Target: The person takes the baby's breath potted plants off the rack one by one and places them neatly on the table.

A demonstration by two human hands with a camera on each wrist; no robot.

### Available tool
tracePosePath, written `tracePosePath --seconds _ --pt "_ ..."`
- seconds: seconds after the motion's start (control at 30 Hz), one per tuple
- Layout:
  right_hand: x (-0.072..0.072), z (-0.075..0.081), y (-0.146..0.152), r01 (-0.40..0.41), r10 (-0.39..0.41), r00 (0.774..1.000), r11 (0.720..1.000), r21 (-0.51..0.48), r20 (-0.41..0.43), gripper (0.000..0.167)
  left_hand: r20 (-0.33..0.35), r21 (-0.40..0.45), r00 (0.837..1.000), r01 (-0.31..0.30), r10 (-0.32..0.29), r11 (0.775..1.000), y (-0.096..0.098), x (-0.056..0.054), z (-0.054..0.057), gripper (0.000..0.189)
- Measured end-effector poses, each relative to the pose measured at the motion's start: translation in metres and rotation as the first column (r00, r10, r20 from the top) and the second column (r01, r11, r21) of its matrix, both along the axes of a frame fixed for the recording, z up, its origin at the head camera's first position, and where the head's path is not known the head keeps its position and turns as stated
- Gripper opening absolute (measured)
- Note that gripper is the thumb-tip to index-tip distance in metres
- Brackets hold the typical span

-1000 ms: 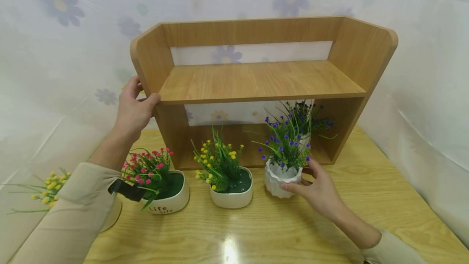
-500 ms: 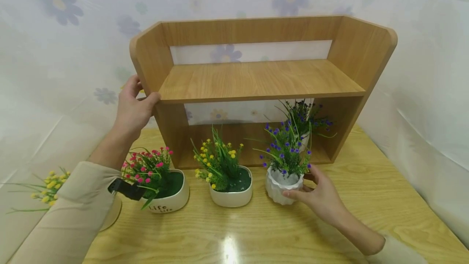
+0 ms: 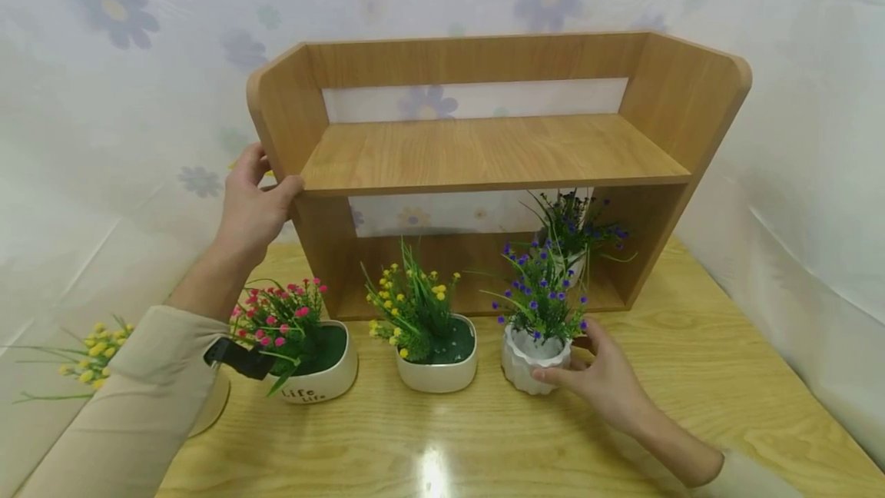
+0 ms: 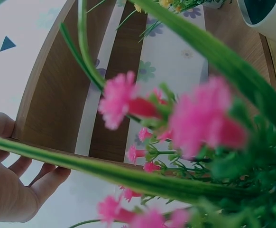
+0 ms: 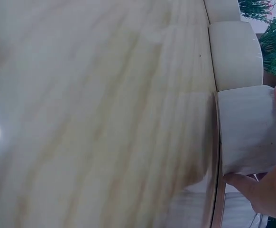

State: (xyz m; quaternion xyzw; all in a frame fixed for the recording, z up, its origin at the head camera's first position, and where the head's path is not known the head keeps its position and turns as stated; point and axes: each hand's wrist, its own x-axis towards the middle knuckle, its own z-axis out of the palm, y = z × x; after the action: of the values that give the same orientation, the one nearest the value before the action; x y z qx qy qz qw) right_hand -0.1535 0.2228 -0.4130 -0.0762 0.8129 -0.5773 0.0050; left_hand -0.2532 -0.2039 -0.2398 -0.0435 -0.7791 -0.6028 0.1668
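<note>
My left hand [image 3: 252, 210] grips the left side of a wooden two-tier shelf [image 3: 484, 152], its thumb on the front edge by the upper board. In the left wrist view, the fingers [image 4: 48, 183] lie against that side panel. My right hand [image 3: 608, 375] holds a white fluted flowerpot [image 3: 528, 367] with purple artificial flowers [image 3: 542, 298] from its right side. The pot stands at the table, just in front of the lower tier. In the right wrist view, thumb and fingers hold the white pot [image 5: 252, 130] from both sides.
A cream pot of yellow flowers [image 3: 439, 375] stands left of the held pot. Farther left are a pot of pink flowers [image 3: 321, 383] and another yellow plant [image 3: 97, 352], partly behind my left sleeve. A second purple plant [image 3: 574, 225] stands inside the lower tier, right.
My right hand has brought the purple-flowered pot slightly down and toward me, away from the shelf. My left hand has kept its hold on the shelf side.
</note>
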Motion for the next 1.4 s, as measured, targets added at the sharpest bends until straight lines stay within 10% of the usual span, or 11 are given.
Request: tracePosePath --seconds 1.4 --pt "-0.014 0.0 -0.006 -0.051 0.05 0.998 0.998 0.026 0.023 0.102 0.018 0.006 1.0 -0.011 0.011 1.0 0.0 0.0 0.0 0.058"
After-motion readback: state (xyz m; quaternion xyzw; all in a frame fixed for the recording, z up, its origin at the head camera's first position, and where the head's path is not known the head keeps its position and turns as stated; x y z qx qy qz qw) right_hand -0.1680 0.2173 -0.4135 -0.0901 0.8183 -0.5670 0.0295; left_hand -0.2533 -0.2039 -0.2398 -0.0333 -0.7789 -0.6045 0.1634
